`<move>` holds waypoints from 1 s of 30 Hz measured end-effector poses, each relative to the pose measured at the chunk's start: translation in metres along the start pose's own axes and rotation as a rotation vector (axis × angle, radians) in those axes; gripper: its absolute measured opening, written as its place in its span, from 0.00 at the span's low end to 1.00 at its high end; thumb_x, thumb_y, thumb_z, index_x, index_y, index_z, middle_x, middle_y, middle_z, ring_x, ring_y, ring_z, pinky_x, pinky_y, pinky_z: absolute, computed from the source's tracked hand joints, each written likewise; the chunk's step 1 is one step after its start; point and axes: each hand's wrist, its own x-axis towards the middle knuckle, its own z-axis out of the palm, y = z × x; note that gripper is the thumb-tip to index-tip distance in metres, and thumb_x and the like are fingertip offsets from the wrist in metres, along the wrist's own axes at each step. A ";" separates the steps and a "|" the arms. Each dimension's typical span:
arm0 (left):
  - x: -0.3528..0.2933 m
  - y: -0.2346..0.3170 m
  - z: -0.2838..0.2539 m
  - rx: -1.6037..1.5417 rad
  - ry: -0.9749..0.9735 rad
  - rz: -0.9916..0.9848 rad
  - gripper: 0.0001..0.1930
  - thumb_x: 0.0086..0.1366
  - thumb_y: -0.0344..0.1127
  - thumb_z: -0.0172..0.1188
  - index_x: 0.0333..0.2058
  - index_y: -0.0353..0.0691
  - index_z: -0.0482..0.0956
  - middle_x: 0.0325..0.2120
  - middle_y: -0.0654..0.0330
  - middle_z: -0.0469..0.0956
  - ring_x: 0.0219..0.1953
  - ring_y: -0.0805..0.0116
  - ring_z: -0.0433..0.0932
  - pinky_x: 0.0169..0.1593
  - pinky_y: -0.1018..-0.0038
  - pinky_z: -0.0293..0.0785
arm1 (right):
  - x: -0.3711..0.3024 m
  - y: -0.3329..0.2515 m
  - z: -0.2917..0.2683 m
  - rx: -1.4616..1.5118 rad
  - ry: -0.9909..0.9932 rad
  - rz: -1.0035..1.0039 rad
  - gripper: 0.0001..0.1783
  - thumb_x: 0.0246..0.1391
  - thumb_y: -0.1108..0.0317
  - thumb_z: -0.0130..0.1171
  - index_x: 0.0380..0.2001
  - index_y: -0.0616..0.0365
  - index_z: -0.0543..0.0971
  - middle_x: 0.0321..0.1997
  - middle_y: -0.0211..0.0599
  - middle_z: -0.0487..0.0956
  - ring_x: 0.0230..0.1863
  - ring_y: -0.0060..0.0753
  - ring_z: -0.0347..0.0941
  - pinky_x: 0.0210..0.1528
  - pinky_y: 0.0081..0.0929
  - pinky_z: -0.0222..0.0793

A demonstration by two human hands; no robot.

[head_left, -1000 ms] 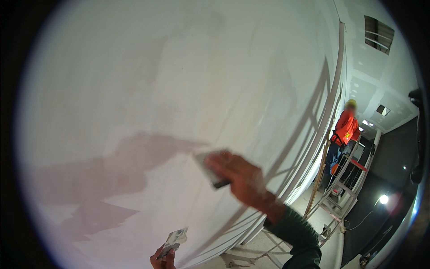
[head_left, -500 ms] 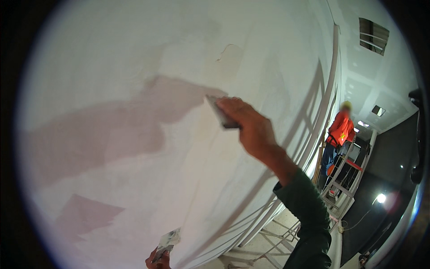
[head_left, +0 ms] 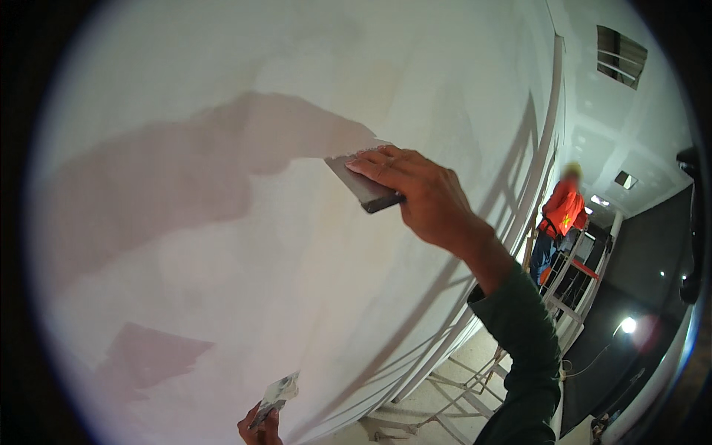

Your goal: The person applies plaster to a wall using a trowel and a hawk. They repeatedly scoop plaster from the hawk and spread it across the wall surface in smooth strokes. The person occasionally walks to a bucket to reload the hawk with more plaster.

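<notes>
My right hand (head_left: 437,196), coming from a dark green sleeve, is closed on a wide putty knife (head_left: 361,182). Its fingers press along the metal blade, and the blade's upper edge lies against the pale plastered wall (head_left: 319,252), with a thin line of white compound along it. Low in the view, my left hand (head_left: 259,429) grips a smaller putty knife (head_left: 282,389) whose blade points up and carries smeared white compound. That knife's handle is mostly hidden by the fingers.
To the right, a person (head_left: 565,211) in an orange vest stands on a metal scaffold (head_left: 567,285). A lit work lamp (head_left: 628,325) hangs by a dark wall (head_left: 645,259). Metal framing (head_left: 452,400) stands on the floor below. Arm shadows cross the wall.
The wide putty knife has turned so more of its blade face shows, and my right forearm has shifted slightly right. A curved mark on the wall above it no longer shows. My left hand barely moved.
</notes>
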 end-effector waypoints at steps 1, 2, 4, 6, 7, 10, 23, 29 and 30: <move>0.000 -0.001 -0.001 0.016 -0.010 -0.006 0.08 0.69 0.23 0.54 0.41 0.31 0.82 0.41 0.47 0.83 0.44 0.43 0.81 0.46 0.58 0.79 | 0.000 0.008 -0.009 0.009 -0.005 0.012 0.35 0.53 0.89 0.50 0.59 0.43 0.79 0.59 0.34 0.81 0.63 0.41 0.75 0.62 0.36 0.75; 0.000 -0.003 -0.002 0.031 -0.016 -0.006 0.08 0.68 0.22 0.54 0.41 0.32 0.82 0.41 0.47 0.83 0.44 0.43 0.81 0.46 0.58 0.79 | 0.013 0.025 -0.017 0.098 0.058 0.092 0.33 0.56 0.87 0.50 0.60 0.43 0.78 0.59 0.35 0.81 0.62 0.39 0.76 0.62 0.36 0.75; -0.001 -0.005 0.000 0.057 -0.026 0.004 0.08 0.68 0.22 0.54 0.41 0.31 0.82 0.41 0.47 0.83 0.44 0.43 0.81 0.46 0.57 0.79 | 0.045 0.067 -0.040 0.153 0.178 0.165 0.30 0.61 0.86 0.49 0.61 0.44 0.78 0.60 0.36 0.80 0.62 0.36 0.76 0.64 0.35 0.73; -0.004 -0.008 0.005 0.085 -0.031 0.027 0.08 0.69 0.22 0.54 0.40 0.30 0.82 0.42 0.46 0.83 0.44 0.44 0.81 0.46 0.56 0.79 | 0.070 0.099 -0.051 0.104 0.198 0.186 0.29 0.62 0.86 0.48 0.62 0.45 0.77 0.61 0.38 0.80 0.62 0.36 0.76 0.65 0.35 0.71; -0.006 -0.008 0.008 -0.009 0.014 -0.025 0.08 0.69 0.22 0.54 0.40 0.29 0.82 0.43 0.46 0.83 0.45 0.45 0.81 0.46 0.57 0.79 | 0.076 0.107 -0.051 0.097 0.187 0.188 0.29 0.62 0.86 0.48 0.61 0.46 0.77 0.61 0.38 0.79 0.63 0.37 0.75 0.66 0.35 0.70; -0.007 -0.008 0.015 -0.346 0.121 -0.113 0.09 0.69 0.22 0.53 0.40 0.23 0.81 0.43 0.44 0.82 0.48 0.49 0.80 0.50 0.59 0.80 | 0.070 0.106 -0.039 0.061 0.209 0.128 0.30 0.60 0.87 0.48 0.61 0.48 0.77 0.61 0.39 0.79 0.64 0.41 0.74 0.67 0.35 0.69; 0.014 -0.004 0.017 -0.132 0.061 -0.149 0.08 0.68 0.23 0.54 0.37 0.27 0.83 0.37 0.44 0.83 0.41 0.46 0.82 0.43 0.60 0.81 | -0.040 0.025 0.044 -0.039 0.246 0.174 0.44 0.43 0.90 0.60 0.63 0.39 0.75 0.66 0.29 0.76 0.65 0.51 0.71 0.62 0.42 0.76; 0.004 -0.012 0.012 0.025 0.046 -0.126 0.09 0.68 0.23 0.54 0.40 0.26 0.83 0.38 0.44 0.83 0.43 0.48 0.82 0.46 0.60 0.80 | -0.075 -0.027 0.082 0.034 0.241 0.256 0.46 0.39 0.87 0.64 0.64 0.40 0.74 0.68 0.32 0.73 0.68 0.52 0.68 0.67 0.48 0.70; 0.002 -0.011 0.014 -0.080 0.068 -0.181 0.09 0.68 0.23 0.55 0.40 0.26 0.83 0.38 0.44 0.83 0.43 0.48 0.82 0.47 0.60 0.79 | -0.082 -0.037 0.089 0.056 0.237 0.259 0.46 0.39 0.87 0.65 0.64 0.41 0.75 0.68 0.32 0.73 0.67 0.52 0.68 0.67 0.50 0.70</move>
